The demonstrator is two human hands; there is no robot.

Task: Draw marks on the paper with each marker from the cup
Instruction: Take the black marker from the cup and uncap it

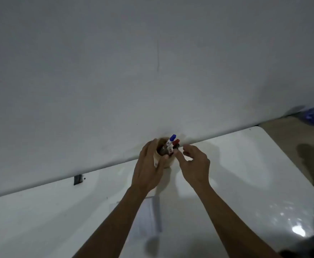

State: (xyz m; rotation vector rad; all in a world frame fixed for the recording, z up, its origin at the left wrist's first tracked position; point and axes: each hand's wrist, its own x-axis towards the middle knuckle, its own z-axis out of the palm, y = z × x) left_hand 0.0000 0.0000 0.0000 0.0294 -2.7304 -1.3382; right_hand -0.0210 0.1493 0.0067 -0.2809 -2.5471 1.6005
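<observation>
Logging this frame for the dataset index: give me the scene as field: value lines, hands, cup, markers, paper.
left hand: wrapped around the cup, holding it
right hand: open, fingers beside the marker caps, gripping nothing
cup: tan, upright on the white table, near the wall
markers: three in the cup, caps up: blue marker, red marker, black marker
paper: flat on the table between the forearms, no marks visible

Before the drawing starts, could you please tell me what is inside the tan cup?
The tan cup holds a blue-capped marker, a red-capped marker and a dark-capped one. The left hand covers the cup's lower inside.
</observation>
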